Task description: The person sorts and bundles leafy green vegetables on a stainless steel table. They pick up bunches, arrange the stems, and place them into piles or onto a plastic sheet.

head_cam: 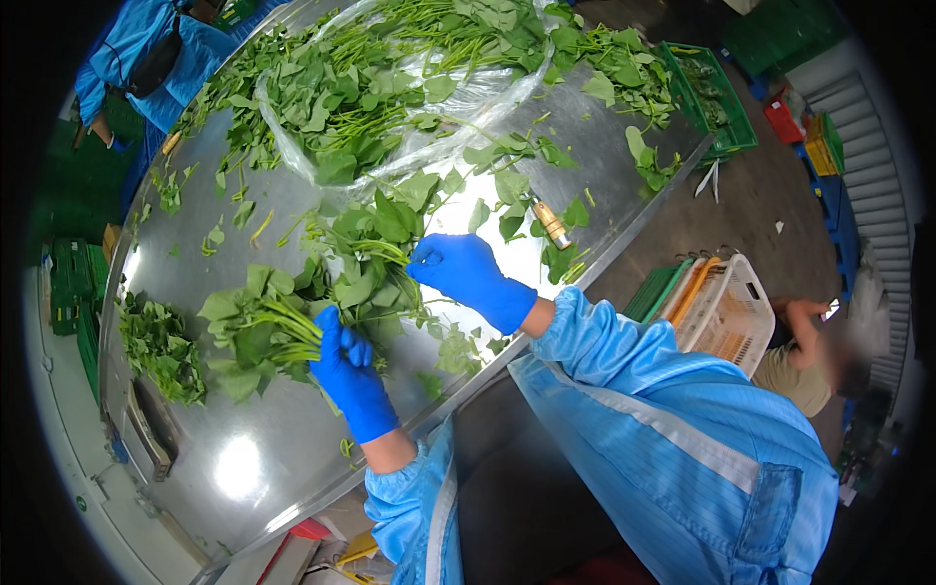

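Note:
My left hand (347, 373), in a blue glove, is closed around the stems of a bunch of leafy greens (252, 333) above the steel table (197, 267). To its right my right hand (468, 278), also gloved in blue, pinches the stems of a smaller bunch of greens (380, 234) between thumb and fingers. Loose leaves lie under and between both hands. A wooden-handled tool (550, 223) rests just beyond my right hand; leaves cover part of it. Farther back, a large heap of greens (344, 95) spreads over and around a clear plastic bag (468, 139).
A separate pile of greens (161, 351) lies at the left, near a metal-framed object (146, 431). A green crate (738, 110) stands past the table's right end. Stacked baskets (724, 314) and a seated person (797, 365) are at the right; a blue-clad worker (161, 58) stands across the table.

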Tool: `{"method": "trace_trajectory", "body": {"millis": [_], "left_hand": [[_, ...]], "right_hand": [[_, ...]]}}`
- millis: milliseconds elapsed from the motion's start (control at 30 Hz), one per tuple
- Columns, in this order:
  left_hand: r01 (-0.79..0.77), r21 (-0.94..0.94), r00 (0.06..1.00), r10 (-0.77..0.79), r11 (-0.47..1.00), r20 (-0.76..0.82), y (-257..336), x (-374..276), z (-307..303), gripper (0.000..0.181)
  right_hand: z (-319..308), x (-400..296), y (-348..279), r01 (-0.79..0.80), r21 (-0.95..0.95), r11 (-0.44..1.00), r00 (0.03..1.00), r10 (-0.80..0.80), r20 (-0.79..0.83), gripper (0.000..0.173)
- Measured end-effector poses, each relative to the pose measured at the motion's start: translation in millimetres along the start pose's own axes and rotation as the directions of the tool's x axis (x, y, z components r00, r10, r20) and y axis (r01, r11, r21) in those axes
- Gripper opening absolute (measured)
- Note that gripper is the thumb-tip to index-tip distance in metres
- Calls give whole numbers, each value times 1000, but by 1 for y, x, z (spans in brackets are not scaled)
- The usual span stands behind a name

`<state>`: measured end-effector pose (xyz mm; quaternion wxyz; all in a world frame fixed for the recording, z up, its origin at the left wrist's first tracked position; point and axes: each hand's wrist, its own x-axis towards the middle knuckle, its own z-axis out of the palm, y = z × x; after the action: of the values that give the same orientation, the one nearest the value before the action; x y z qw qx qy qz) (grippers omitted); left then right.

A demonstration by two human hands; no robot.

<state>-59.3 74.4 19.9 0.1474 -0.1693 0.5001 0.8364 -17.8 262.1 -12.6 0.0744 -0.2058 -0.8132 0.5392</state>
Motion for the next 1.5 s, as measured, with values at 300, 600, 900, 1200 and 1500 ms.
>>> {"method": "trace_trajectory", "body": {"millis": [300,600,900,1200,1500], "left_hand": [[17,174,999,-24,985,36,-29,-8,48,22],[8,87,1000,-9,996,8,-28,-18,45,22],[-408,-38,896,392,912,-208,28,-7,-10,17],[-29,-523,998,55,852,34,28,15,-64,14],[61,-382,993,-19,922,114,18,13,-31,18]], "right_hand": [[-14,-32,-30,301,11,954,953,-301,25,16],[2,-23,-9,22,419,908,983,-96,157,23],[-44,1,-18,-4,703,712,991,99,-95,31],[37,-24,18,-443,92,892,789,339,512,39],[57,-14,34,87,-404,910,976,4,219,31]]}}
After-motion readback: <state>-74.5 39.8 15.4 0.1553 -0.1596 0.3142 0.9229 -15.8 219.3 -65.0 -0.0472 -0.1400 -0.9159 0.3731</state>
